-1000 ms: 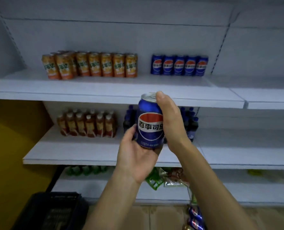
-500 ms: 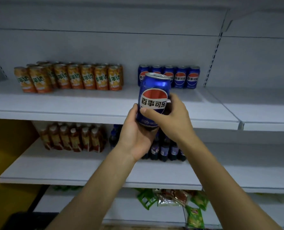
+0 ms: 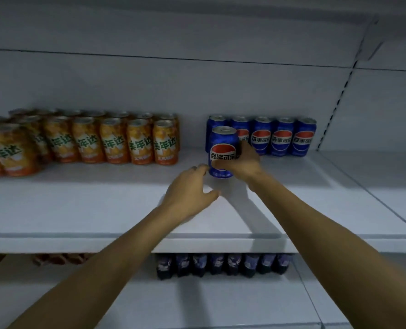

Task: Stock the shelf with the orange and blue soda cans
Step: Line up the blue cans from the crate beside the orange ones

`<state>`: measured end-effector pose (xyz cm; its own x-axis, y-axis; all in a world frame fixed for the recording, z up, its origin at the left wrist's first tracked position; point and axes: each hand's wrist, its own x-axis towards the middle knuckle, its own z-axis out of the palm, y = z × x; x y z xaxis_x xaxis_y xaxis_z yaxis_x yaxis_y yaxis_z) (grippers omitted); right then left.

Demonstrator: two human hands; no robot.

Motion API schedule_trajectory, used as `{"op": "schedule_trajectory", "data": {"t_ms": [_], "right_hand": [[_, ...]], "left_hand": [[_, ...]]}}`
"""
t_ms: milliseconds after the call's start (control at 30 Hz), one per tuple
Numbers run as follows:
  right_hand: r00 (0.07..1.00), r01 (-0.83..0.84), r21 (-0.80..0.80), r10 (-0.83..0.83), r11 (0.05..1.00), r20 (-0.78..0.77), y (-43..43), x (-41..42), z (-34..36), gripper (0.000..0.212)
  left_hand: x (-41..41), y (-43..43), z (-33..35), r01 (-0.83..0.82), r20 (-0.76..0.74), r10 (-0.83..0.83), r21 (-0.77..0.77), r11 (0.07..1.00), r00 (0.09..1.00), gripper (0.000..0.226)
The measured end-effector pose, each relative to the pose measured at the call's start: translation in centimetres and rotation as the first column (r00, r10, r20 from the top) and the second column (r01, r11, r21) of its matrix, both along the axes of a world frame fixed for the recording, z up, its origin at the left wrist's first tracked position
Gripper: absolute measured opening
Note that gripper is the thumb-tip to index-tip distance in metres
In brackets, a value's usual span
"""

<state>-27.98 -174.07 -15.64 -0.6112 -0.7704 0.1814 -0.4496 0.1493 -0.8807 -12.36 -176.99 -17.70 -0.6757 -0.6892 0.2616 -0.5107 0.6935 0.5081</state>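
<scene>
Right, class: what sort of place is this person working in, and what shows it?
Probably a shop's drinks aisle: white shelving with a slotted upright, forward-facing rows of orange soda cans and blue cola cans, dark bottles on the shelf below. The right hand grips one more blue can.

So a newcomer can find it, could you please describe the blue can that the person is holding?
On the upper white shelf, orange cans stand at the left and a row of blue cans at the back right. The held can is upright in front of that row's left end. It alone sits forward of the row, gripped by the right hand.
</scene>
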Motion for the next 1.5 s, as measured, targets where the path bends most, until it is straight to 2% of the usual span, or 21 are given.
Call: {"op": "schedule_trajectory", "data": {"t_ms": [100,167,367,533,667,833,900,967,1067,1200,1367,1500], "right_hand": [[0.997,0.043,0.013,-0.042,0.999,-0.069,-3.2,-1.3,-1.3,0.068],[0.995,0.063,-0.018,-0.064,0.998,-0.072,-4.5,-2.0,-2.0,0.066],[0.999,0.042,-0.044,-0.042,0.998,-0.006,-6.3,-3.0,-2.6,0.076],[1.000,0.017,-0.036,-0.017,0.999,-0.001,-6.6,-3.1,-2.3,0.072],[1.000,0.006,0.011,-0.006,1.000,-0.021,-6.6,-3.3,-1.8,0.073],[0.988,0.057,0.125,-0.038,0.991,-0.149,-4.7,-2.6,-1.6,0.076],[0.980,0.015,0.212,0.028,0.977,-0.197,-3.1,-1.7,-1.0,0.067],[0.926,-0.032,0.321,0.148,0.947,-0.346,-0.9,-0.1,0.6,0.061],[0.813,-0.087,0.452,0.325,0.888,-0.483,2.1,3.2,3.1,0.079],[0.639,-0.143,0.556,0.505,0.819,-0.580,4.6,9.9,5.2,0.079],[0.462,-0.320,0.635,0.701,0.703,-0.544,6.3,21.5,3.9,0.080],[0.276,-0.423,0.659,0.782,0.621,-0.560,8.2,31.1,1.6,0.062]], "left_hand": [[-2.2,-3.1,0.3,-0.028,-0.054,0.035,0.123,0.992,0.998,0.073],[-3.8,-4.5,0.7,-0.045,-0.120,0.069,0.192,0.980,0.990,0.072],[-7.3,-8.5,-0.5,-0.047,-0.177,0.083,0.198,0.979,0.981,0.064],[-7.9,-9.6,-0.8,-0.038,-0.244,0.093,0.219,0.975,0.965,0.065],[-8.1,-9.6,-0.2,-0.038,-0.189,0.079,0.213,0.976,0.979,0.068],[-6.2,-6.9,0.6,-0.125,-0.130,0.153,0.207,0.970,0.980,0.070],[-4.2,-5.4,0.7,-0.152,-0.108,0.167,0.137,0.979,0.980,0.070],[-1.4,-3.8,1.2,-0.181,-0.037,0.181,0.004,0.984,0.983,0.067],[3.8,-1.4,2.7,-0.240,0.120,0.268,-0.205,0.949,0.956,0.057],[12.6,2.7,4.0,-0.281,0.318,0.442,-0.442,0.852,0.839,0.059],[24.9,8.7,4.0,-0.419,0.428,0.615,-0.468,0.778,0.663,0.058],[34.2,13.1,2.4,-0.588,0.493,0.690,-0.373,0.718,0.529,0.057]]}}
